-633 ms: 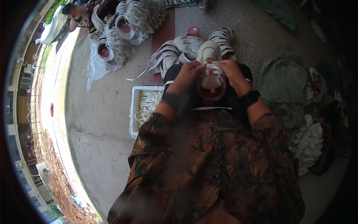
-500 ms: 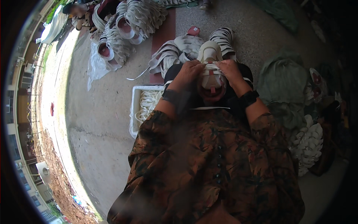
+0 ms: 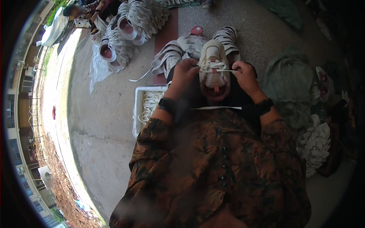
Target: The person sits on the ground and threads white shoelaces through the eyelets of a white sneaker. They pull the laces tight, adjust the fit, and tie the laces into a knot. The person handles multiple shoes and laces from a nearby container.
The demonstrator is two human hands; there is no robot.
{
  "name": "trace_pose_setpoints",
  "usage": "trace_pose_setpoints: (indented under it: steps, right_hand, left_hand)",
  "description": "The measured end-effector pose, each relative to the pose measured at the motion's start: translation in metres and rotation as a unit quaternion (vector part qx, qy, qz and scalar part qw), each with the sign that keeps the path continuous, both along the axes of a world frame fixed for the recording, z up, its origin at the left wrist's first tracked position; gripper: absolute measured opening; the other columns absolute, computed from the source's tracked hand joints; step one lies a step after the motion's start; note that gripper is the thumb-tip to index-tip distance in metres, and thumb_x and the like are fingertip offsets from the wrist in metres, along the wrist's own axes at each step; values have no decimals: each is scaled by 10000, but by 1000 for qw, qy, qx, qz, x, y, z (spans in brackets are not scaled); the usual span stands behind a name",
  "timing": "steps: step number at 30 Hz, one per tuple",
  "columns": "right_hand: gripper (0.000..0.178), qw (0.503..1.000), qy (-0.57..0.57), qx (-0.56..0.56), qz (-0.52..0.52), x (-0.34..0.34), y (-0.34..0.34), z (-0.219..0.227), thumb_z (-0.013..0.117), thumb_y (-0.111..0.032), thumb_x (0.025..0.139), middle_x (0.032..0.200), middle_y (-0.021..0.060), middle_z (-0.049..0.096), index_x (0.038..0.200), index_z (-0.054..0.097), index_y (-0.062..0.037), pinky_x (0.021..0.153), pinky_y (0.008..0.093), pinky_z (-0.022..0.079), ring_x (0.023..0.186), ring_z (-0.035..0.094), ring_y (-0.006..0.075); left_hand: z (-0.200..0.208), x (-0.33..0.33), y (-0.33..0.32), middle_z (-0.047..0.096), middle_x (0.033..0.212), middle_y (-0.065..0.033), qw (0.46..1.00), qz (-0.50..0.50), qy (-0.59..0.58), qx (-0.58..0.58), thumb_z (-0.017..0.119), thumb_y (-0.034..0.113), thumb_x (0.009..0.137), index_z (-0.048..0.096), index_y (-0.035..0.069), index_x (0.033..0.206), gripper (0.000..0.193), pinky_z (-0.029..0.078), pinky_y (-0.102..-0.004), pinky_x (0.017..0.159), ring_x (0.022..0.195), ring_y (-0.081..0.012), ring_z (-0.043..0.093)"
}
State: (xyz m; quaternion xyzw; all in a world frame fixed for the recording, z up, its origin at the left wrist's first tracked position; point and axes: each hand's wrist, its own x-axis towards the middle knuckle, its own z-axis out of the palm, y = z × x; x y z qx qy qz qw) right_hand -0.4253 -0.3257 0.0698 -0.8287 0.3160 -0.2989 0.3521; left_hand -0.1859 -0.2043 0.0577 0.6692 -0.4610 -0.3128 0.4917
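Note:
A white and pink shoe upper (image 3: 214,78) lies on my lap, its toe pointing away from me. White shoelace (image 3: 205,71) runs through its upper eyelets and stretches out to both sides. On the left, my left hand (image 3: 186,72) is closed in a pinch on one lace end. My right hand (image 3: 243,74) pinches the other end on the right side. Both hands are apart from the shoe, with the lace pulled straight between them across the tongue.
A white foam box (image 3: 137,114) of loose white laces (image 3: 151,102) stands left of my lap. Stacked shoe uppers (image 3: 192,45) lie beyond my knees, with more piles (image 3: 146,19) at the far left near another person (image 3: 85,19). Green cloth (image 3: 287,79) and more uppers (image 3: 315,144) lie right.
My hands have moved apart, left and right, drawing the lace taut over the shoe. Before, both were close against the upper's sides. The other person has raised an arm.

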Motion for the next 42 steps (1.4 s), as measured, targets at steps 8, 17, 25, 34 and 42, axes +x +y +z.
trace_pose_setpoints:
  steps: [8, 17, 25, 34, 42]
  right_hand:
    - [109, 994, 105, 29, 22, -51, -2, 2, 622, -106, 764, 755, 160, 595, 835, 590, -29, 657, 379, 444, 725, 584, 310]
    - [374, 984, 143, -89, 55, 22, 22, 20, 716, -198, 711, 866, 171, 606, 1007, 543, -49, 745, 449, 471, 863, 588, 370]
    - [131, 966, 241, -92, 12, 41, 11, 36, 627, -160, 740, 782, 182, 635, 801, 617, -45, 703, 457, 487, 793, 621, 376]
    - [161, 988, 148, -23, 41, 37, 19, 26, 636, -167, 732, 749, 200, 606, 775, 581, -22, 660, 456, 465, 772, 601, 398]
    - [118, 983, 176, -54, 17, 39, 11, 17, 618, -149, 743, 753, 190, 619, 812, 597, -56, 675, 470, 477, 786, 613, 385]
  left_hand:
    - [-8, 26, 38, 662, 845, -78, 998, 44, -37, 11, 647, 125, 815, 599, 12, 986, 210, 489, -308, 708, 793, -180, 636]
    - [30, -34, 0, 616, 858, -148, 954, -67, -293, 18, 647, 255, 782, 604, 47, 948, 269, 485, -404, 713, 812, -344, 613]
    - [25, -47, -8, 586, 779, -98, 925, -54, -374, -36, 620, 180, 754, 622, 96, 784, 89, 505, -380, 658, 744, -298, 614]
    - [14, -38, -2, 550, 693, -77, 897, -106, -419, -93, 627, 229, 742, 606, 99, 662, 153, 496, -398, 590, 672, -299, 601]
    - [32, -48, -6, 647, 724, -138, 938, -25, -338, 72, 587, 304, 811, 677, 143, 815, 184, 506, -405, 637, 705, -326, 637]
